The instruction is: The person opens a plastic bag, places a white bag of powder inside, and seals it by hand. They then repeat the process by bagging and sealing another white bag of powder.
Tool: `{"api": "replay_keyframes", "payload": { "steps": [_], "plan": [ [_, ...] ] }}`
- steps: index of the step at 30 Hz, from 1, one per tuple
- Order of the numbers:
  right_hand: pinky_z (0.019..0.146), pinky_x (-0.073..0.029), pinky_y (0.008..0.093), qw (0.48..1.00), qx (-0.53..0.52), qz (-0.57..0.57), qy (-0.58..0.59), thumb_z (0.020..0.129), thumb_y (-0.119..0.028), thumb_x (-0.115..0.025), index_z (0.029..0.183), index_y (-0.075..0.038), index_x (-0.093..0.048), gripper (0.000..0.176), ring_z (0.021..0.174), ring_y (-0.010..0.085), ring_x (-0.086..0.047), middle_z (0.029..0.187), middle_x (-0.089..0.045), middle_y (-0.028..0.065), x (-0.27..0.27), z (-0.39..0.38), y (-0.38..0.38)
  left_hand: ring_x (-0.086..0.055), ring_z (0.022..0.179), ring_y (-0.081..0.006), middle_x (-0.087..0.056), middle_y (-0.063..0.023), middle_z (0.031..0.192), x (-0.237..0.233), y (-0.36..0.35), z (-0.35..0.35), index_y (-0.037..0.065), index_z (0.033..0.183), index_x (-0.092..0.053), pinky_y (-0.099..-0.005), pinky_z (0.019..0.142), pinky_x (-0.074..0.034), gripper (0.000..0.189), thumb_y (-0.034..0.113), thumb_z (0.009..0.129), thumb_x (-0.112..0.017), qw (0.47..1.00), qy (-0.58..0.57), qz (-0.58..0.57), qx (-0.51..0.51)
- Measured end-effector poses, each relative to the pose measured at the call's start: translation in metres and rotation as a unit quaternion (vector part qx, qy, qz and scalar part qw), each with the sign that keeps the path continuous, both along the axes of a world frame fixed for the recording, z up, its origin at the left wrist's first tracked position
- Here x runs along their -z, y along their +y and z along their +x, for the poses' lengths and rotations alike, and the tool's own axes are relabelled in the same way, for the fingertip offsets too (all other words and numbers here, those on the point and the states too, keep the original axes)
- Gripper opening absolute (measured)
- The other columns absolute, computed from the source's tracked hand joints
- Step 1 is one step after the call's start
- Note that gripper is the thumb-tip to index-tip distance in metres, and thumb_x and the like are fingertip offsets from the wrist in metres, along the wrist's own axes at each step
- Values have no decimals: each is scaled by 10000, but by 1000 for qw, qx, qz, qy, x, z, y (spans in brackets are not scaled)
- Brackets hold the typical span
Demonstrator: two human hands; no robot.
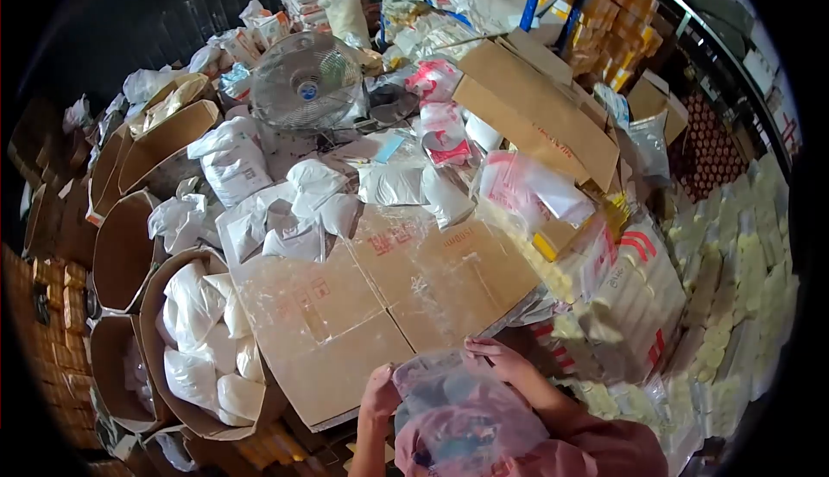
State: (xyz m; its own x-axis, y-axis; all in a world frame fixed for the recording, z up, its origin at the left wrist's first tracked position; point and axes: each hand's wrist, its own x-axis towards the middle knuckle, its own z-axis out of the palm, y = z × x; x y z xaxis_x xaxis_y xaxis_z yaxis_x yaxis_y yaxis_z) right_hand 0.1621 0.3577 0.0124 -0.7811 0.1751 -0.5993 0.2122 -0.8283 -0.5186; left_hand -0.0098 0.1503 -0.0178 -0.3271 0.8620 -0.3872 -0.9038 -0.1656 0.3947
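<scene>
A clear plastic bag [453,382] is stretched between my two hands at the near edge of the table, in front of a pink garment. My left hand [381,393] pinches its left edge, thumb and fingers together. At the upper right edge of the bag, my right hand [494,358] grips the film with bent fingers. Just beyond the hands lies a flattened cardboard sheet [345,339] with red print and white powder marks. Filled white bags [298,240] are grouped along its far side.
To the left, an open carton [155,304] holds several filled white bags. A fan [306,84] stands at the back. On the right are a large cardboard box [535,123], wrapped white packs [635,300] and rows of pale packages [734,304].
</scene>
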Motion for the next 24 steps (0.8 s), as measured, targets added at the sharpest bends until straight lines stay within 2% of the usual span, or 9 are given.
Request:
{"api": "replay_keyframes", "payload": {
  "steps": [3,8,10,12,14,16,20,22,24],
  "plan": [
    [558,-347,229,987,-88,105,-84,947,-287,-592,761,-107,-564,260,598,41,-416,664,-473,-72,43,-27,42,-552,677,-153,-574,-8,769,26,35,-1,77,834,-580,-341,686,-516,215,275,914,-610,997,-30,-62,-31],
    [547,-392,209,909,-43,349,-224,951,-259,-584,942,-87,-618,176,607,72,-498,730,-560,-24,162,-68,122,-427,530,-79,-398,32,612,87,149,-8,86,839,-512,-246,459,-366,147,177,944,-564,935,67,-344,-49],
    [694,-505,336,825,78,510,-231,917,-264,-639,1141,-49,-605,312,808,181,-636,901,-661,90,274,-75,168,-441,517,-81,-451,16,632,137,209,-15,51,889,-520,-246,457,-363,120,147,936,-574,927,135,-342,-78],
    [811,-500,389,788,66,554,-260,915,-221,-629,1185,-48,-589,324,926,295,-634,1012,-661,150,250,-112,232,-443,492,-84,-490,-7,642,203,277,-27,21,939,-536,-250,447,-356,124,138,937,-576,909,232,-335,-92],
    [792,-494,379,781,160,527,-294,935,-196,-591,1261,-55,-527,361,879,247,-618,1149,-623,139,322,-121,286,-431,468,-80,-498,-25,628,260,342,-37,9,1007,-544,-256,433,-347,146,140,946,-568,868,310,-372,-106],
    [882,-468,413,534,83,781,-313,950,-198,-556,1284,-54,-521,365,967,329,-616,1217,-598,170,346,-136,336,-447,492,-75,-532,-32,636,275,405,-55,-3,1105,-547,-262,444,-354,210,134,947,-568,839,363,-378,-148],
    [984,-396,417,603,56,696,-386,989,-289,-481,1325,-19,-481,431,1144,378,-538,1244,-567,241,349,-167,382,-435,504,-61,-560,-39,624,308,452,-68,-28,1115,-536,-263,457,-339,235,130,948,-586,850,348,-379,-112],
    [976,-399,418,654,4,609,-448,997,-322,-464,1331,-14,-473,453,1147,392,-533,1256,-558,258,333,-184,393,-425,494,-57,-562,-46,604,316,462,-77,-34,1090,-547,-263,452,-325,226,138,950,-590,842,369,-376,-120],
    [878,-429,406,645,-29,651,-399,1011,-318,-444,1290,-6,-485,421,979,338,-569,1060,-584,213,336,-186,401,-453,480,-123,-542,-106,570,306,463,-85,-38,1003,-553,-311,480,-375,161,96,928,-600,823,376,-423,-60]
  ]
}}
